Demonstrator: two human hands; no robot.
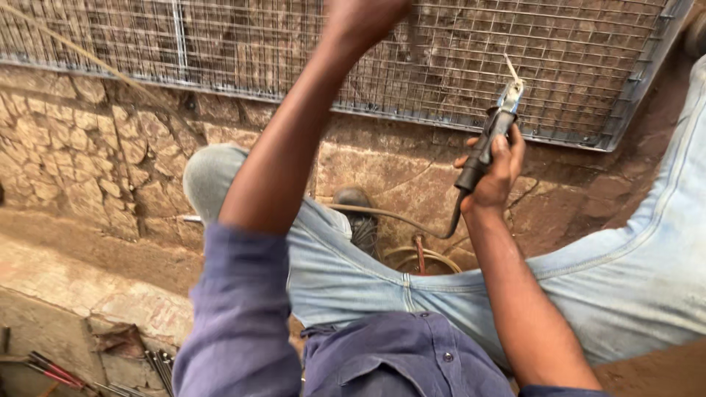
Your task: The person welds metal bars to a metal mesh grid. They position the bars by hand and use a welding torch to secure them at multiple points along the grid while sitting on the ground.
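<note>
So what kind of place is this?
Probably an open-air metal or welding workshop. The right hand holds a welding electrode holder up to a wire mesh panel, and loose metal rods lie on the rough stone floor.

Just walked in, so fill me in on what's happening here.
A person in pale jeans and a blue shirt crouches before a grey wire mesh panel lying on stone paving. The right hand grips a dark welding electrode holder, its thin rod tip at the mesh. The left hand is raised over the mesh, partly out of view.
</note>
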